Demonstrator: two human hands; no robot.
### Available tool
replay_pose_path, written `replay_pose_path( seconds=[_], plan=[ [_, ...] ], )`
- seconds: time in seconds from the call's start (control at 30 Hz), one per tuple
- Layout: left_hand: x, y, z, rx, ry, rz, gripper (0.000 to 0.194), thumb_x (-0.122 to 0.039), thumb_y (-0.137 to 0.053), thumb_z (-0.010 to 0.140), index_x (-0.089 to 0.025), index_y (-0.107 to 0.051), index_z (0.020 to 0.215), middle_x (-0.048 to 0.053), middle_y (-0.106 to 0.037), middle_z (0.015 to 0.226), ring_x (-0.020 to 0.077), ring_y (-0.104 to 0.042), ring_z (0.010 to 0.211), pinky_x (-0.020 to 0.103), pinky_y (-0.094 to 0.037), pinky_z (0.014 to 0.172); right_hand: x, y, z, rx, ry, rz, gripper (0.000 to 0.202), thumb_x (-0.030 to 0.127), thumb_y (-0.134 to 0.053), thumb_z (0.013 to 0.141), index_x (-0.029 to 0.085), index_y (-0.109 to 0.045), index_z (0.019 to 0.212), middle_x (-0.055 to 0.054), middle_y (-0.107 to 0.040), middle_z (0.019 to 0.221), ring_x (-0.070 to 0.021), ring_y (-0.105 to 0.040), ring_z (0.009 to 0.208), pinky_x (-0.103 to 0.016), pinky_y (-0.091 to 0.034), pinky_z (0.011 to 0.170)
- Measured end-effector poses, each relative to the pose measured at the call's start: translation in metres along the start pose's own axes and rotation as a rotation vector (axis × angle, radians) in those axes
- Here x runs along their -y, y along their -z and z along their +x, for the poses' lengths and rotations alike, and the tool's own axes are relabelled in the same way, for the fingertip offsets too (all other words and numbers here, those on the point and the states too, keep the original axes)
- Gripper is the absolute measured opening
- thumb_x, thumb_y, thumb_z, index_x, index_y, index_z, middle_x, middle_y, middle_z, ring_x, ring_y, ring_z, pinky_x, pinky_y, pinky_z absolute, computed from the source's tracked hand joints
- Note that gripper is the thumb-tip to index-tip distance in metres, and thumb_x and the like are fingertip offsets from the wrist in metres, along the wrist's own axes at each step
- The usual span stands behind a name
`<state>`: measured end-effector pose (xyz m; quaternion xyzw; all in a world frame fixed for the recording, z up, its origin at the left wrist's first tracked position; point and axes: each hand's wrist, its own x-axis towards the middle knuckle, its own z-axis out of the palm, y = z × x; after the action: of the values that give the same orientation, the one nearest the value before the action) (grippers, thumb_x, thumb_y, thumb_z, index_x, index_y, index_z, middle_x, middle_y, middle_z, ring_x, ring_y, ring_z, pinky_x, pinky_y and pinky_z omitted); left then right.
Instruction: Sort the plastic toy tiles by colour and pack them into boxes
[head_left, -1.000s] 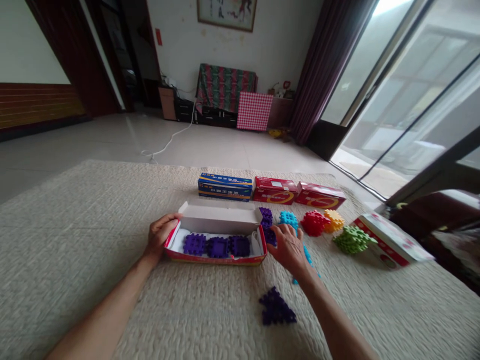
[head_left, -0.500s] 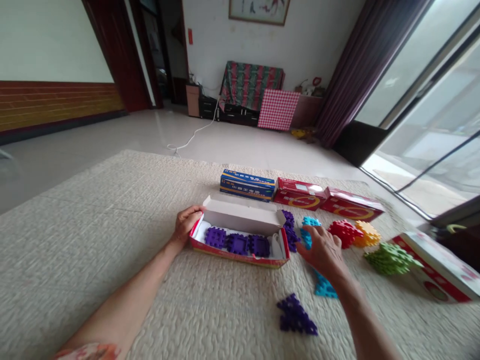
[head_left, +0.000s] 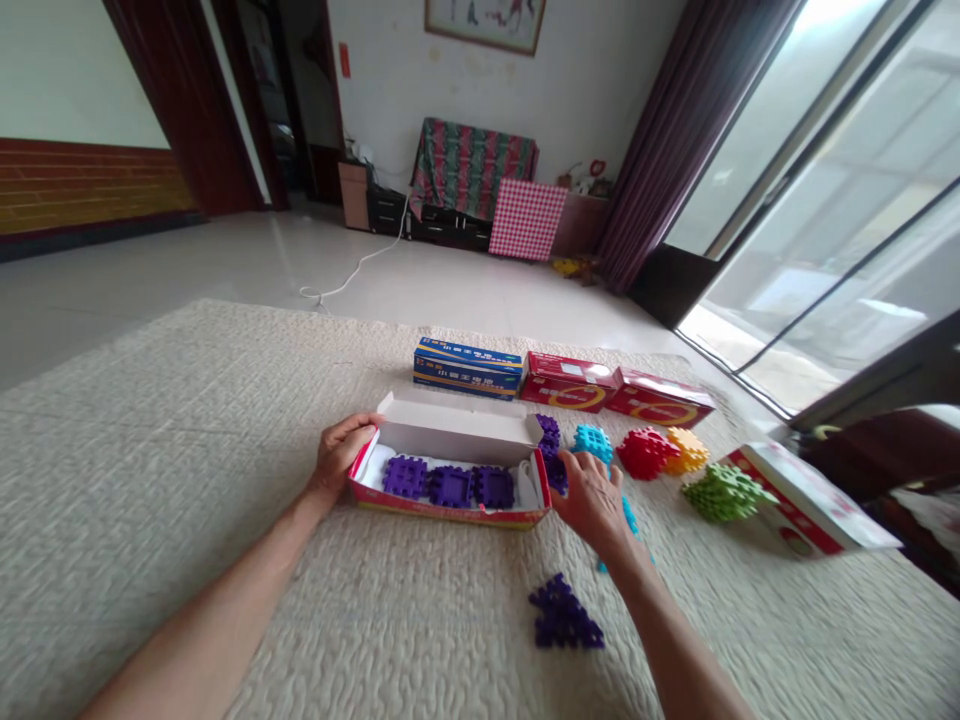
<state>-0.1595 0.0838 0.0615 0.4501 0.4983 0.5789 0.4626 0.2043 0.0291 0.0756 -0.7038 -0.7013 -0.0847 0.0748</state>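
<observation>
A cream quilted mat (head_left: 187, 480) carries everything, so the pieces lie within arm's reach. On it sits an open red carton (head_left: 450, 512), lid flap standing up at the back, which leaves three purple interlocking tiles (head_left: 448, 485) visible in a row inside. The left hand (head_left: 339, 455) grips the carton's left end wall, apparently steadying it. The right hand (head_left: 592, 500) rests by the carton's right end over a purple tile stack (head_left: 551, 455); whether its fingers pinch a tile cannot be told. Loose purple tiles (head_left: 562, 615) lie nearer.
</observation>
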Motion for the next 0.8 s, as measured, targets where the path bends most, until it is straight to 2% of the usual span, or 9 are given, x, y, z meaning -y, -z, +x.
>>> replay_pose_path(
  seconds=[0.13, 0.23, 0.37, 0.47, 0.57, 0.63, 0.7, 0.8],
  plan=[
    [0.001, 0.0, 0.0, -0.004, -0.005, -0.006, 0.029, -0.037, -0.067, 0.064, -0.016, -0.071, 0.084, -0.005, -0.053, 0.051, 0.0087, -0.042, 0.043, 0.021, -0.03, 0.043, -0.001, -0.004, 0.0, -0.039, 0.025, -0.004, 0.041, 0.035, -0.061, 0.082, 0.015, -0.058, 0.119, -0.014, -0.063, 0.111, -0.032, -0.054, 0.108, -0.05, -0.028, 0.095],
    [0.001, 0.0, 0.0, 0.003, -0.009, -0.007, 0.029, -0.038, -0.066, 0.065, -0.016, -0.071, 0.084, -0.005, -0.052, 0.05, 0.0089, -0.041, 0.042, 0.022, -0.029, 0.043, -0.009, 0.0, 0.001, -0.12, -0.011, 0.008, 0.04, 0.038, -0.061, 0.08, 0.016, -0.059, 0.113, -0.014, -0.063, 0.107, -0.0311, -0.056, 0.101, -0.048, -0.032, 0.092],
    [0.0, 0.0, 0.0, 0.01, -0.021, -0.019, 0.03, -0.038, -0.066, 0.066, -0.015, -0.071, 0.085, -0.005, -0.051, 0.049, 0.0087, -0.04, 0.042, 0.022, -0.028, 0.043, -0.008, 0.033, 0.009, -0.309, -0.07, 0.188, 0.042, 0.043, -0.063, 0.075, 0.02, -0.057, 0.111, -0.012, -0.061, 0.103, -0.0301, -0.057, 0.096, -0.045, -0.041, 0.084],
    [-0.002, -0.001, 0.0, 0.006, -0.033, -0.017, 0.029, -0.037, -0.066, 0.065, -0.015, -0.072, 0.082, -0.004, -0.053, 0.05, 0.0088, -0.041, 0.044, 0.022, -0.03, 0.044, 0.027, 0.067, 0.015, -0.345, 0.089, 0.44, 0.042, 0.039, -0.064, 0.076, 0.02, -0.056, 0.112, -0.012, -0.059, 0.108, -0.0262, -0.059, 0.096, -0.041, -0.045, 0.083],
    [-0.004, -0.002, 0.0, 0.013, -0.032, -0.033, 0.028, -0.036, -0.066, 0.065, -0.014, -0.072, 0.082, -0.003, -0.056, 0.052, 0.0094, -0.044, 0.046, 0.022, -0.032, 0.045, 0.085, 0.085, 0.019, -0.205, 0.318, 0.588, 0.04, 0.032, -0.065, 0.075, 0.02, -0.056, 0.112, -0.009, -0.059, 0.106, -0.0235, -0.06, 0.095, -0.038, -0.047, 0.085],
    [-0.003, -0.002, 0.0, 0.025, -0.029, -0.046, 0.028, -0.036, -0.065, 0.066, -0.014, -0.071, 0.083, -0.002, -0.059, 0.055, 0.0102, -0.047, 0.048, 0.022, -0.035, 0.047, 0.122, 0.083, 0.021, -0.07, 0.417, 0.63, 0.04, 0.028, -0.067, 0.074, 0.02, -0.056, 0.112, -0.008, -0.059, 0.103, -0.0214, -0.06, 0.091, -0.036, -0.048, 0.083],
    [0.0, 0.0, 0.001, 0.04, -0.032, -0.053, 0.028, -0.036, -0.065, 0.068, -0.014, -0.071, 0.083, -0.001, -0.061, 0.057, 0.0107, -0.049, 0.048, 0.023, -0.036, 0.048, 0.15, 0.074, 0.024, 0.031, 0.462, 0.622, 0.039, 0.027, -0.069, 0.073, 0.019, -0.058, 0.11, -0.008, -0.059, 0.101, -0.0203, -0.06, 0.088, -0.035, -0.049, 0.081],
    [0.003, 0.002, 0.002, 0.059, -0.053, -0.049, 0.027, -0.036, -0.064, 0.068, -0.014, -0.071, 0.083, -0.001, -0.061, 0.058, 0.0108, -0.049, 0.048, 0.023, -0.037, 0.048, 0.17, 0.06, 0.031, 0.114, 0.496, 0.597, 0.04, 0.027, -0.071, 0.073, 0.017, -0.06, 0.11, -0.008, -0.059, 0.102, -0.0199, -0.061, 0.089, -0.033, -0.05, 0.082]
  ],
)
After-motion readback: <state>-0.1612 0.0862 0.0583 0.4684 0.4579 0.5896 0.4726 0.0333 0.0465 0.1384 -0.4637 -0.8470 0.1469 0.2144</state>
